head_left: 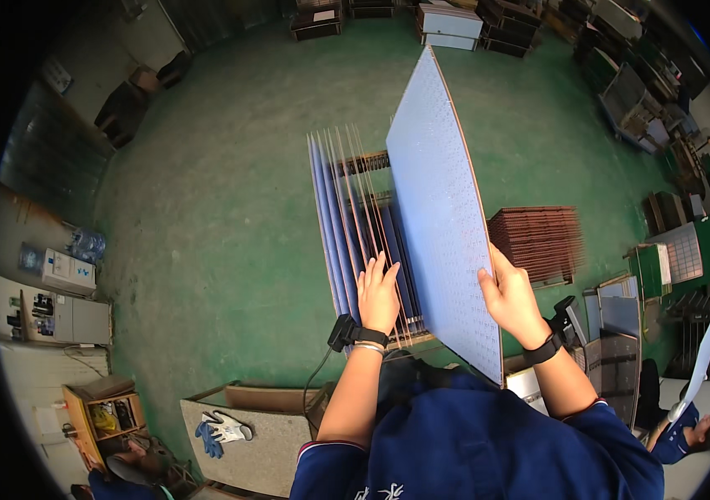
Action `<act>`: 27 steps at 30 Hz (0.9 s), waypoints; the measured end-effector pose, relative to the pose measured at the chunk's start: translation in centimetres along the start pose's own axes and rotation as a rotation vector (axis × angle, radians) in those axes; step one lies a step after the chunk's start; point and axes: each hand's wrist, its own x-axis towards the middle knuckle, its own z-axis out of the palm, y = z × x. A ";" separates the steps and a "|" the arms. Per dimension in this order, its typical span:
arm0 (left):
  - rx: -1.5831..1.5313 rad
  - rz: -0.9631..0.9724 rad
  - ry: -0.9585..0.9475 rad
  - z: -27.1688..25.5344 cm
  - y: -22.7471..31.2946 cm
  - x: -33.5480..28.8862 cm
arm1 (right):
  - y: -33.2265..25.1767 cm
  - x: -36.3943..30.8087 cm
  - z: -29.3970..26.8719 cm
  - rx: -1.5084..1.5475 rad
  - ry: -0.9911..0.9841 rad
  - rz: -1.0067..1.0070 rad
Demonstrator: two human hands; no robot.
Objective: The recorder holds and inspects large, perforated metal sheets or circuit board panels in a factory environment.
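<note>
My right hand [515,298] is closed round the right edge of a large pale blue panel [442,175], thumb on the face towards me and fingers behind. The panel stands upright and tilted, its face dotted with rows of small marks and its rim brownish. Left of it, several similar thin panels [330,225] stand on edge with gaps between them in a slotted rack [363,162]. My left hand [378,298] is open, fingers stretched out over the near part of these panels; whether it presses on their edges I cannot tell.
A stack of reddish-brown racks [538,243] stands right of the panel. Near left is a grey-topped box [267,446] with work gloves [226,428] on it. At the right, a co-worker [688,437] holds a pale sheet [703,354]. Carts line the right side.
</note>
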 end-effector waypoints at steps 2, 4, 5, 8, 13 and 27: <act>-0.013 0.000 0.001 -0.6 0.5 0.0 | 1.6 0.5 0.8 0.004 0.045 -0.063; 0.018 -0.009 0.013 -0.3 0.3 0.1 | 1.5 1.5 0.8 0.018 0.070 -0.075; 0.001 -0.024 0.004 -0.2 0.1 0.1 | 1.1 2.1 0.6 0.021 0.068 -0.083; 0.006 -0.048 0.008 -0.2 0.1 0.3 | 0.1 4.5 0.2 -0.123 -0.028 0.027; 0.118 -0.020 -0.031 -0.5 1.2 0.8 | 3.0 8.2 3.5 -0.151 -0.005 -0.060; 0.073 -0.049 -0.069 -0.1 1.6 0.3 | 6.1 5.0 9.3 -0.323 -0.142 -0.054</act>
